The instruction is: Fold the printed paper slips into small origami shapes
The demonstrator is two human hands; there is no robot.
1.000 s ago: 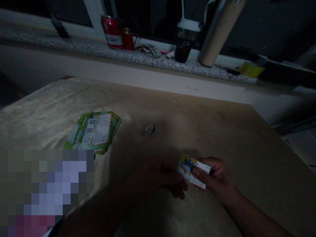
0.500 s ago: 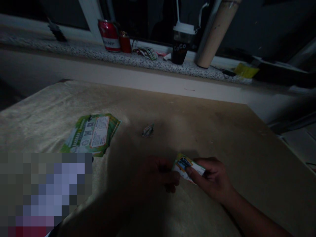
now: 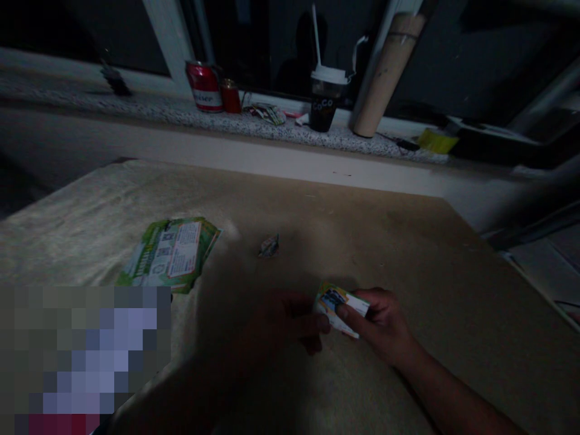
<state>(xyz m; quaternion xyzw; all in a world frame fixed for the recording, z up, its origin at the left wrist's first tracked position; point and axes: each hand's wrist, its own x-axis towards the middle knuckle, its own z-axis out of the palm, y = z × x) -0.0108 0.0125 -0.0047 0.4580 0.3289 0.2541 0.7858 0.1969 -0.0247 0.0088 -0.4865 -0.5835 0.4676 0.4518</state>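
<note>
A small printed card [image 3: 351, 311], white with a blue and yellow picture and a green border, is held above the table. My right hand [image 3: 385, 323] is closed on its right side, the thumb lying across the face. At the card's left edge is my left hand [image 3: 294, 320], in deep shadow, its thumb over the lower left corner and the fingers curled in. Whether more cards lie under the top one I cannot tell. A small crumpled wrapper [image 3: 269, 246] lies on the table beyond my left hand.
Green printed sheets [image 3: 183, 251] lie overlapped on the table [image 3: 399, 241] at left. Along the stone windowsill [image 3: 149, 107] stand a red can [image 3: 205, 87], an orange-red jar [image 3: 231, 96], a black lidded cup with straw [image 3: 322, 112] and a cardboard tube [image 3: 385, 75]. A blurred-out patch hides the lower left.
The view has tilted up a little, so everything on the sill sits lower. Both hands stay at the card, which has turned only slightly.
</note>
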